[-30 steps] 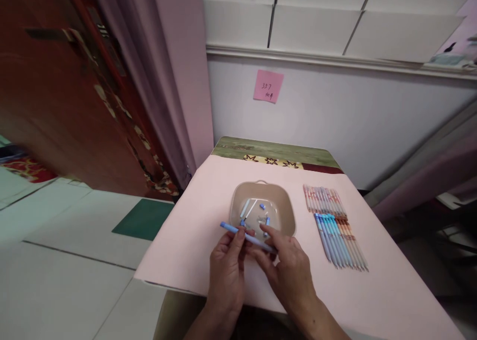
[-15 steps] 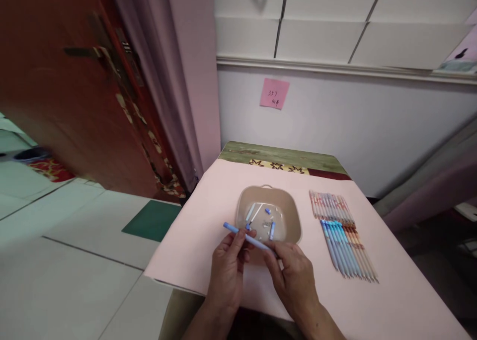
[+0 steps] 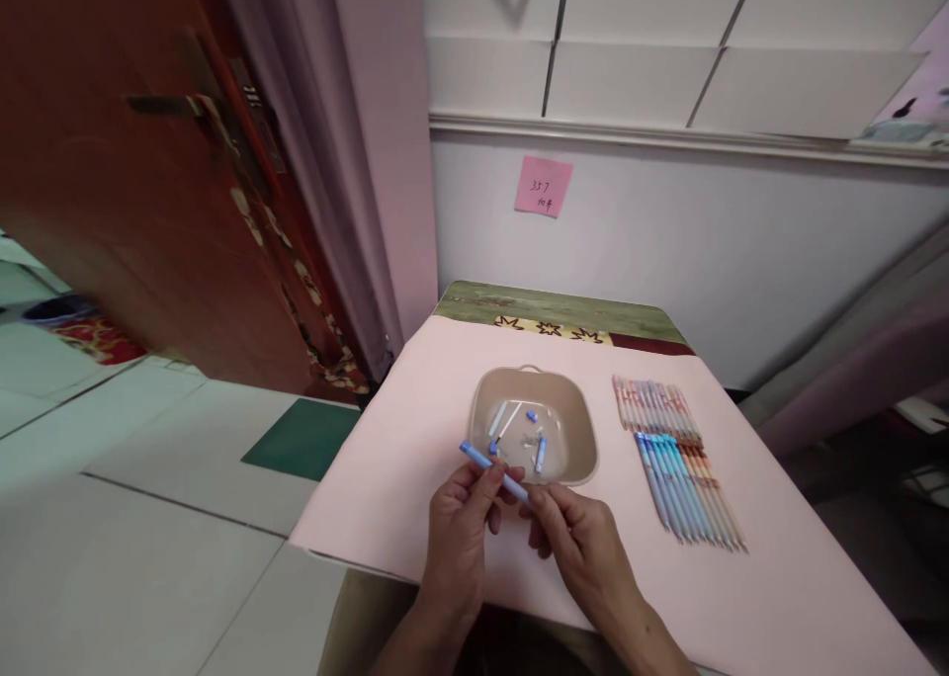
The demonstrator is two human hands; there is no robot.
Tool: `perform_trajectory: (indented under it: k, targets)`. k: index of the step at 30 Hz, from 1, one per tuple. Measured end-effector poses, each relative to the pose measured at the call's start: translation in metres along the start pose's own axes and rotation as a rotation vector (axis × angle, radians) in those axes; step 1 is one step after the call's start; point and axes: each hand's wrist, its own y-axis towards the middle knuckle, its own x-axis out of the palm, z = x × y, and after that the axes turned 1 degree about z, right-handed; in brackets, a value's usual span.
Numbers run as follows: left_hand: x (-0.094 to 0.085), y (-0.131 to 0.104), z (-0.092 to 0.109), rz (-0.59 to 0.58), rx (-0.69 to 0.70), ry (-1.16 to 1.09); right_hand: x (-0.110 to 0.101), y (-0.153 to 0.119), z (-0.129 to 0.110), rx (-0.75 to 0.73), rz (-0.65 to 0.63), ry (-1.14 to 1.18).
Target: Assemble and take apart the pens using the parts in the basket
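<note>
Over the desk (image 3: 386, 478), a pen (image 3: 516, 489) is pinched by the left hand (image 3: 461, 518) and right hand (image 3: 585, 538), its near end covered.

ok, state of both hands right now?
Left hand: closed, fingers and thumb holding the blue pen.
Right hand: closed, pinching the same pen near its other end.

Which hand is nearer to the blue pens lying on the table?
Right. The right hand is left of the blue pens, apart from them; the left hand is farther left.
</note>
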Motion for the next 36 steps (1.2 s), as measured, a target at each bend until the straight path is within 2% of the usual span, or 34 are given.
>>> perform_trajectory:
  k: [4, 6, 9, 13, 15, 17, 20, 24, 26, 28, 30, 32, 34, 36]
  targets:
    - [-0.002, 0.0, -0.003, 0.018, -0.005, 0.005, 0.002, -0.001, -0.002, -0.119, 0.191, -0.218]
    - [-0.003, 0.001, -0.003, -0.007, 0.002, 0.012, 0.003, -0.002, -0.003, -0.126, 0.203, -0.207]
    - [-0.006, 0.001, -0.002, -0.048, 0.014, 0.044, 0.005, -0.002, -0.004, -0.003, 0.072, 0.046]
    - [-0.01, 0.0, 0.0, -0.077, -0.006, 0.094, 0.01, 0.0, -0.001, 0.169, -0.19, 0.505]
    - [-0.013, -0.001, -0.002, -0.077, -0.026, 0.102, 0.013, -0.001, 0.001, 0.193, -0.255, 0.582]
    - [-0.014, -0.002, -0.006, -0.048, -0.046, 0.1, 0.013, -0.002, 0.001, 0.157, -0.242, 0.496]
    - [-0.011, -0.006, -0.008, 0.009, -0.052, 0.118, 0.012, -0.005, -0.003, 0.023, -0.125, 0.241]
    - [-0.002, -0.001, 0.007, -0.062, 0.015, 0.25, 0.007, -0.009, -0.003, -0.049, -0.023, 0.169]
    - [0.004, 0.013, 0.022, -0.106, 0.102, 0.313, 0.001, -0.01, 0.003, -0.043, 0.031, 0.189]
    - [0.012, 0.038, 0.036, -0.091, 0.277, 0.401, -0.009, -0.01, 0.011, -0.036, 0.114, 0.214]
    - [0.021, 0.07, 0.042, -0.15, 0.427, 0.629, -0.021, -0.009, 0.019, -0.005, 0.19, 0.253]
    - [0.033, 0.103, 0.038, -0.291, 0.511, 0.908, -0.034, -0.008, 0.026, 0.06, 0.238, 0.303]
    - [0.045, 0.131, 0.024, -0.452, 0.466, 1.094, -0.046, -0.007, 0.032, 0.128, 0.27, 0.35]
    - [0.055, 0.151, 0.007, -0.477, 0.416, 1.123, -0.055, -0.007, 0.036, 0.165, 0.296, 0.381]
